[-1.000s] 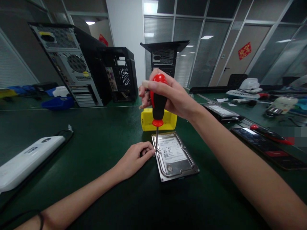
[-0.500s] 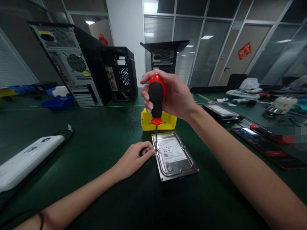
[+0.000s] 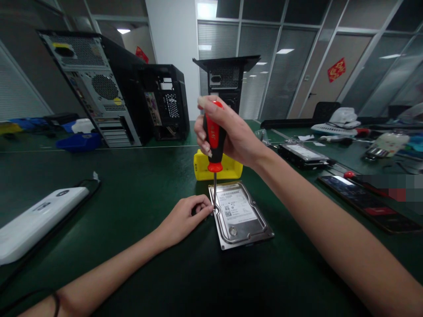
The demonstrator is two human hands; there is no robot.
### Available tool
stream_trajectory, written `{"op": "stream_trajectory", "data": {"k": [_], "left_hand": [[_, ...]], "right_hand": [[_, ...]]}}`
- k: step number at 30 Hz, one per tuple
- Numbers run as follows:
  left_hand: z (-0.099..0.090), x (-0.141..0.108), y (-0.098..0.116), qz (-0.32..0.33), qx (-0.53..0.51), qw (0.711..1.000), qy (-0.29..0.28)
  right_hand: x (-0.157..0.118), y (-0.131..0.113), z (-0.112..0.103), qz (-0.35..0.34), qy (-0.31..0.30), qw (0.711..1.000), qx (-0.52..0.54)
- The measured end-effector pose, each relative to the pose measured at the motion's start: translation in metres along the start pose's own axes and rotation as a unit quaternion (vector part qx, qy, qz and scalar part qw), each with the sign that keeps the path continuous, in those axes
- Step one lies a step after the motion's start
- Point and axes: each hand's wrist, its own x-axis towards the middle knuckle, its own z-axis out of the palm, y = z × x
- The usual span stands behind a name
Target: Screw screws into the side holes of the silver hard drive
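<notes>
A green table (image 3: 132,176) runs well past the hard drive's near edge, likely leaving it room to slide that way, while a yellow bin (image 3: 202,171) hems its far end. The hard drive (image 3: 238,209) lies flat — probably dense, rigid and slick, best taken by its long sides. The right hand (image 3: 238,132) grips an upright screwdriver (image 3: 214,155), apparently light and sturdy, its tip at the left edge. There the left hand (image 3: 185,218) rests, fingers curled — whether they pinch anything cannot be told.
</notes>
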Motion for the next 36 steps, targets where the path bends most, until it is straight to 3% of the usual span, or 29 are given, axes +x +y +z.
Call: {"op": "stream_trajectory", "data": {"k": [6,10,14,20,25,30,36], "left_hand": [[-0.004,0.003,-0.011,-0.002,-0.074,0.995,0.06],[-0.011,0.002,-0.014,0.028,-0.079,0.996,0.007],[-0.01,0.002,-0.009,0.044,-0.037,0.998,-0.029],[-0.002,0.004,-0.005,0.014,-0.048,0.999,-0.009],[-0.002,0.004,-0.006,0.017,-0.05,0.999,-0.008],[-0.002,0.003,-0.009,0.023,-0.052,0.998,-0.011],[-0.002,0.003,-0.01,0.021,-0.056,0.998,-0.008]], "right_hand": [[-0.001,-0.004,-0.004,0.034,-0.05,0.997,0.055],[-0.002,-0.005,-0.005,0.06,-0.031,0.995,0.078],[-0.001,-0.004,-0.004,0.041,-0.008,0.997,0.066],[-0.001,-0.002,-0.003,0.003,-0.032,0.999,0.028],[-0.002,-0.004,-0.005,0.017,-0.057,0.998,0.036],[-0.001,-0.004,-0.004,0.041,-0.034,0.996,0.069],[-0.001,-0.004,0.002,0.013,-0.034,0.999,0.04]]}}
